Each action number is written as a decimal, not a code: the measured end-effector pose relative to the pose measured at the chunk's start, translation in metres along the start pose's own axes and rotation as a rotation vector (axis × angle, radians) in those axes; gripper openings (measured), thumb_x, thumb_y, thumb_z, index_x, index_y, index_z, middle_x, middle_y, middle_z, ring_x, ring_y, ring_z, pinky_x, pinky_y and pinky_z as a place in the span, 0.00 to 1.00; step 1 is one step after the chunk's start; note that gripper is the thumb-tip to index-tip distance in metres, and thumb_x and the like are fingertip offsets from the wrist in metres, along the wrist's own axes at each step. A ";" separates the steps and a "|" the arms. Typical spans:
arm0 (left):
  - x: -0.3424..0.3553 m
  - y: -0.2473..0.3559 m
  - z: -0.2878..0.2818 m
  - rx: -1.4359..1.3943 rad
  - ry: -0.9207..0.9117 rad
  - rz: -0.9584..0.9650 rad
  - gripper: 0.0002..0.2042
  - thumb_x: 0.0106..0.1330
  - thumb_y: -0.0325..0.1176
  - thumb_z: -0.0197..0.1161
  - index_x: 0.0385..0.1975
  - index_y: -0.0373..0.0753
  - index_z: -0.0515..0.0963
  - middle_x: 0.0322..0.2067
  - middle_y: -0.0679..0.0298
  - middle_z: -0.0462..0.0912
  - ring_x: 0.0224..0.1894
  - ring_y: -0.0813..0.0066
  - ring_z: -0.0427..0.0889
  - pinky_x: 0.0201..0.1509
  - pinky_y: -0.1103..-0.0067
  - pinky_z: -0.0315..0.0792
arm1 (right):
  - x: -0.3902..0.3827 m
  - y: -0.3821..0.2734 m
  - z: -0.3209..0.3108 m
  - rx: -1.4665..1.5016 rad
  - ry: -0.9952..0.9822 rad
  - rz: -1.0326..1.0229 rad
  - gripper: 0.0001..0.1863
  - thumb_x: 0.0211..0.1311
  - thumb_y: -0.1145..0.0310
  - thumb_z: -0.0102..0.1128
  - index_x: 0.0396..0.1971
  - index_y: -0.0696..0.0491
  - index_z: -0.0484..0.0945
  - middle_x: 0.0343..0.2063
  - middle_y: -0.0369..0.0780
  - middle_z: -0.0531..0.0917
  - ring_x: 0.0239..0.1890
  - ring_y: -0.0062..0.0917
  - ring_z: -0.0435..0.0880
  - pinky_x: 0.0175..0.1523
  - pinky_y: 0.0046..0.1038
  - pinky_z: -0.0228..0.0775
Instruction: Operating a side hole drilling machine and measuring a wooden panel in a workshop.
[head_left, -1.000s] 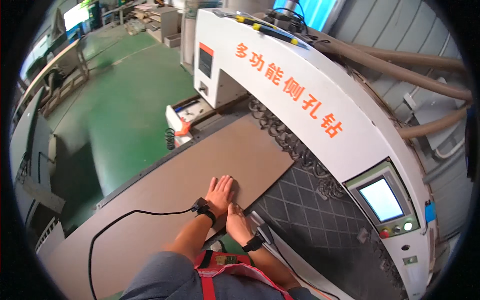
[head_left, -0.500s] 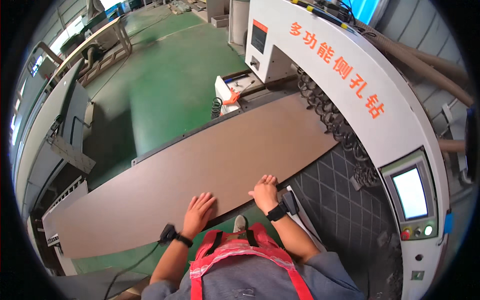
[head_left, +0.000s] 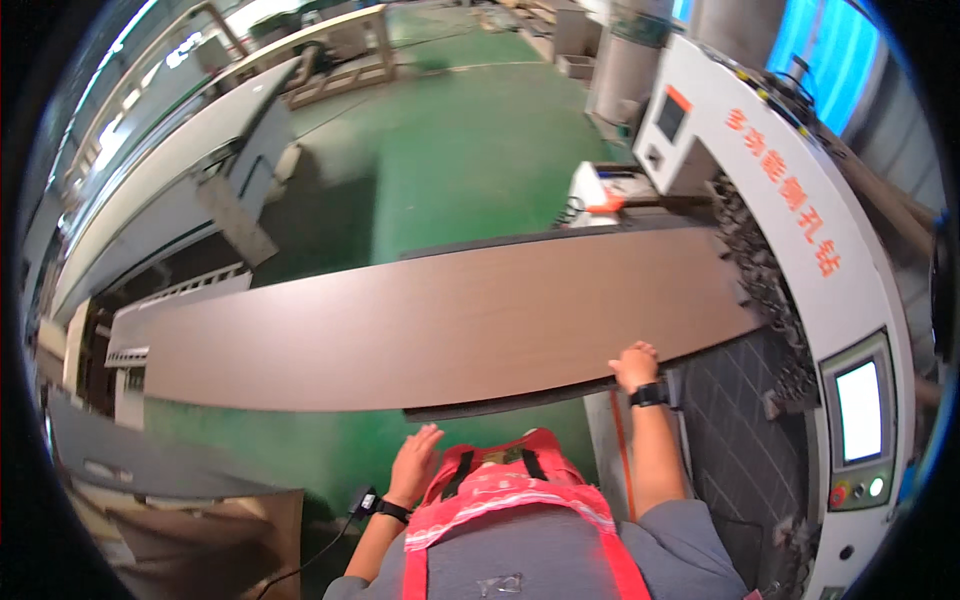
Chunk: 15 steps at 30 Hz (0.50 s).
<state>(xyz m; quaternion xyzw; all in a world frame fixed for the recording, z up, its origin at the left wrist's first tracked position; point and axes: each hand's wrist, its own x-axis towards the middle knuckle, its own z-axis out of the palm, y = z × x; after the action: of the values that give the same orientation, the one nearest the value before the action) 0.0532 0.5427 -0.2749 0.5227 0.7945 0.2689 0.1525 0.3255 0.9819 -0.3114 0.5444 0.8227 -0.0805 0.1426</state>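
A long brown board (head_left: pixel 430 325) lies across the machine's dark bed, its left end reaching out over the green floor. My right hand (head_left: pixel 634 368) is at its near edge, towards the right end, with the fingers bent over the edge. My left hand (head_left: pixel 414 466) is off the board, just short of its near edge, holding nothing, fingers stretched out. Both wrists wear black straps, the left one with a small device and a cable.
A white arched machine (head_left: pixel 800 190) with coiled black hoses stands right, bearing a lit control screen (head_left: pixel 860 412). Orange-handled tool and white box (head_left: pixel 590 195) sit behind the board. Another long machine (head_left: pixel 190 180) stands left; a grey-topped bench (head_left: pixel 150 450) is near left.
My left hand has come off the board's surface and moved back towards me. My right hand stays at the near edge. The whole view has swung, so the board looks more level.
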 end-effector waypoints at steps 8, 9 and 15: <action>-0.109 -0.037 -0.006 -0.043 -0.213 -0.336 0.16 0.72 0.44 0.56 0.53 0.46 0.80 0.44 0.53 0.85 0.45 0.51 0.85 0.48 0.62 0.78 | -0.006 0.012 -0.007 -0.143 0.167 -0.155 0.32 0.62 0.42 0.59 0.40 0.62 0.86 0.51 0.56 0.81 0.60 0.49 0.74 0.66 0.45 0.63; -0.124 -0.044 0.000 -0.096 -0.201 -0.391 0.18 0.69 0.48 0.57 0.51 0.46 0.81 0.45 0.53 0.85 0.47 0.51 0.84 0.49 0.61 0.78 | -0.001 0.017 -0.004 -0.124 0.171 -0.167 0.31 0.61 0.43 0.60 0.38 0.61 0.86 0.48 0.56 0.82 0.58 0.49 0.76 0.65 0.46 0.64; -0.215 -0.082 0.042 -0.121 -0.296 -0.731 0.16 0.68 0.45 0.57 0.50 0.46 0.80 0.43 0.54 0.86 0.47 0.51 0.84 0.49 0.60 0.77 | 0.029 0.036 0.003 -0.111 0.128 -0.171 0.26 0.53 0.50 0.71 0.35 0.62 0.83 0.39 0.57 0.84 0.44 0.52 0.83 0.51 0.46 0.74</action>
<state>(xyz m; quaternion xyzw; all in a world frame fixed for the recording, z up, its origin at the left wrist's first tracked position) 0.1017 0.3323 -0.3656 0.2285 0.8802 0.1650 0.3818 0.3488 1.0208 -0.3227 0.4676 0.8767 -0.0116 0.1123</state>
